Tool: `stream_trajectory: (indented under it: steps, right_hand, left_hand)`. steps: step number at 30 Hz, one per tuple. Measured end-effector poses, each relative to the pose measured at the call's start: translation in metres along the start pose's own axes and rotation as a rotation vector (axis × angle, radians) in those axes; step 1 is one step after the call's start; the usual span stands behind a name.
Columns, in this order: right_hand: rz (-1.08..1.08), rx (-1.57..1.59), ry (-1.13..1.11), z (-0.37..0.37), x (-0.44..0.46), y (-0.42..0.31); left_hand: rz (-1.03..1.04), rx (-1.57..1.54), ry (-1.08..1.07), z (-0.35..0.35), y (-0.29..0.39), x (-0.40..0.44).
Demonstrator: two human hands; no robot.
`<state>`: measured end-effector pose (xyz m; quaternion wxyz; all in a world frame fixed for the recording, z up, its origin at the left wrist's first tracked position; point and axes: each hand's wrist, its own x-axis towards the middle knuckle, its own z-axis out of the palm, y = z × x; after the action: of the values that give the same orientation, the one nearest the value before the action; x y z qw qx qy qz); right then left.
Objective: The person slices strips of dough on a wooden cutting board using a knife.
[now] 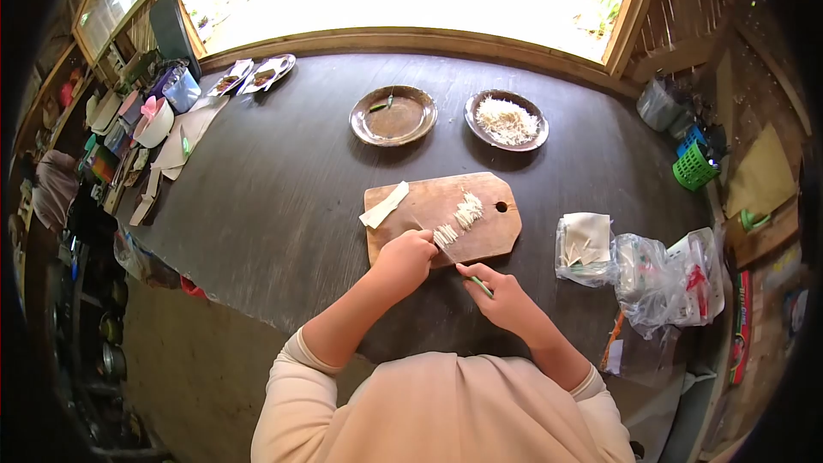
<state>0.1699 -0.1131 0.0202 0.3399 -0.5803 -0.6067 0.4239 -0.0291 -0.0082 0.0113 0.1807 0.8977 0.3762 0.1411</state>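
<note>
A wooden cutting board [411,214] with a hole at its right end lies on the dark table. My left hand [408,259] presses on pale strips [445,236] at the board's front edge, its fingers closed. In my right hand [500,295] is the green handle of a knife [477,282], whose thin blade reaches up-left to the strips beside my left fingers. A small heap of cut pale pieces [468,210] is right of centre on the board. At its left end rests a flat pale slab [386,205].
Beyond the board stand a brown plate [364,126] with small green items and a bowl [541,134] of white shreds. Clear plastic bags [643,283] and a pale cloth [586,233] lie at right, with a green basket [693,170] behind. Containers crowd the left edge.
</note>
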Motion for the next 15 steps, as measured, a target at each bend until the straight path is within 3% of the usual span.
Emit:
stream_trajectory:
  steps: [15]
  right_hand:
    - [0.008,-0.066,0.0,0.0085,0.0048,0.0006]
  left_hand:
    - [0.001,0.037,-0.018,-0.0025,0.0003,0.0011]
